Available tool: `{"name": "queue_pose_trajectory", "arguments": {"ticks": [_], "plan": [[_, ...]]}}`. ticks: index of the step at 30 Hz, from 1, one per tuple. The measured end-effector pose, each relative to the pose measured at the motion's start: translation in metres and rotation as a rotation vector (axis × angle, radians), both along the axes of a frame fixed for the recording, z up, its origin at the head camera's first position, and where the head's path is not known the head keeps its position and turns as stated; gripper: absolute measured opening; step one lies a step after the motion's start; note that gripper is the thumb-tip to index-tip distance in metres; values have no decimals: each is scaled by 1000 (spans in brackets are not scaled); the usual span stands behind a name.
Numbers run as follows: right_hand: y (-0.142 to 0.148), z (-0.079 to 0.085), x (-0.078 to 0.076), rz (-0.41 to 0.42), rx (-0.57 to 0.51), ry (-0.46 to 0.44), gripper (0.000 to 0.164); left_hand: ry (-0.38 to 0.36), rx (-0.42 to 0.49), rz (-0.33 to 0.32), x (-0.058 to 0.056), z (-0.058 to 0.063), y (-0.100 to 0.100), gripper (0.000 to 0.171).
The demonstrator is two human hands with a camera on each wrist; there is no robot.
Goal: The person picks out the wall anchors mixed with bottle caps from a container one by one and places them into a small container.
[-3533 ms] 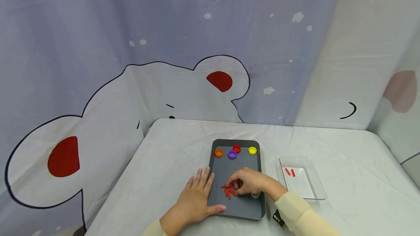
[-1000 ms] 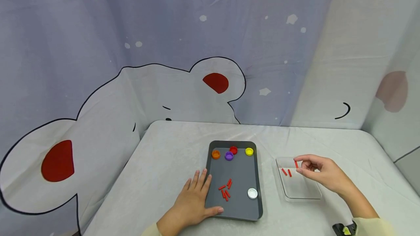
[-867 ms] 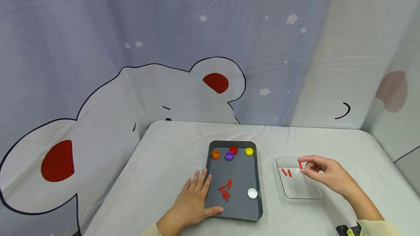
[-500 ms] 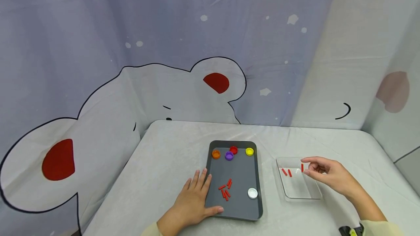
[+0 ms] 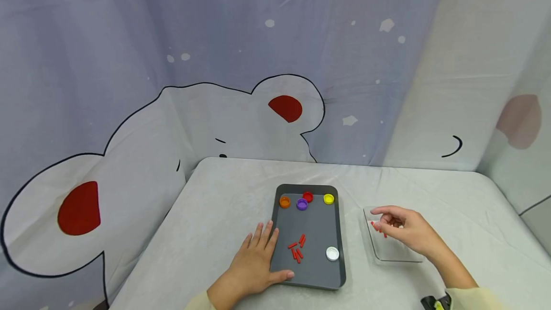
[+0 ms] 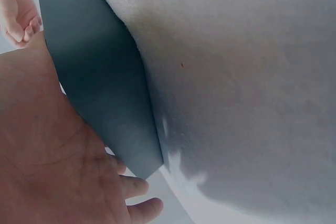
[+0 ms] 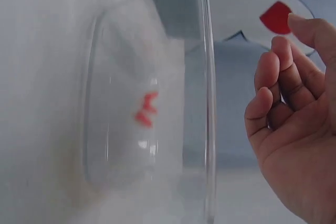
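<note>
We're seeing two hands working over a desk (image 5: 232,190) covered in white cloth. The left hand (image 5: 251,264) is resting spread and flat at the left side of a grey tray (image 5: 316,226), fingers straight, holding nothing; its thumb is reaching over the tray's near-left part. The right hand (image 5: 404,227) is hovering over a clear box (image 5: 400,252) to the right of the tray. We're reading it as relaxed: index finger and thumb are standing apart, the other fingers are curling loosely, and we're not spotting anything in the grip.

Small red sticks (image 7: 143,118) are lying in the clear box, just below the thumb, blurred in the right wrist view. More red sticks (image 5: 299,253) are lying loose in the tray's near half. In its far half we're finding an orange cap (image 5: 284,202), a purple cap (image 5: 302,204), a red cap (image 5: 307,196) just behind the purple one, and a yellow cap (image 5: 328,199). A white cap (image 5: 332,253) is sitting near the tray's right wall. Behind everything, a printed curtain (image 5: 232,27) is hanging, showing bear outlines.
</note>
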State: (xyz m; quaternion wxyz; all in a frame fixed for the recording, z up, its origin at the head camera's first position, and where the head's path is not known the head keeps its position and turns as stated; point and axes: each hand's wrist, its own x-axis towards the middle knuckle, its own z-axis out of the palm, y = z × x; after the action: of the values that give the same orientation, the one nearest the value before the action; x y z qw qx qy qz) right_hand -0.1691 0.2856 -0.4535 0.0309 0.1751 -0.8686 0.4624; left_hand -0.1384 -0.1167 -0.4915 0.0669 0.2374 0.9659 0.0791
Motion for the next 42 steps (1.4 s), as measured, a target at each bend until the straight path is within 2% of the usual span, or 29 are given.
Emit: {"name": "queue_pose_trajectory", "arguments": {"ticks": [9,15,20,26,37,42], "plan": [[-48,-7,-8,71,-11,39,22,-22,-1,10,1,3,2,110],[-75,-8,-12,182,-34,28,26,-22,-5,15,1,3,2,109],[-92,-9,-14,261,-53,-15,28,-25,-7,20,0,3,2,108],[-109,-16,-18,332,-17,-85,31,-27,-10,21,-1,2,2,108],[-132,-27,-23,481,46,-135,30,-35,-15,17,-1,1,1,108],[-137,-29,-25,508,118,-152,28,-46,-15,15,-1,1,1,109]]}}
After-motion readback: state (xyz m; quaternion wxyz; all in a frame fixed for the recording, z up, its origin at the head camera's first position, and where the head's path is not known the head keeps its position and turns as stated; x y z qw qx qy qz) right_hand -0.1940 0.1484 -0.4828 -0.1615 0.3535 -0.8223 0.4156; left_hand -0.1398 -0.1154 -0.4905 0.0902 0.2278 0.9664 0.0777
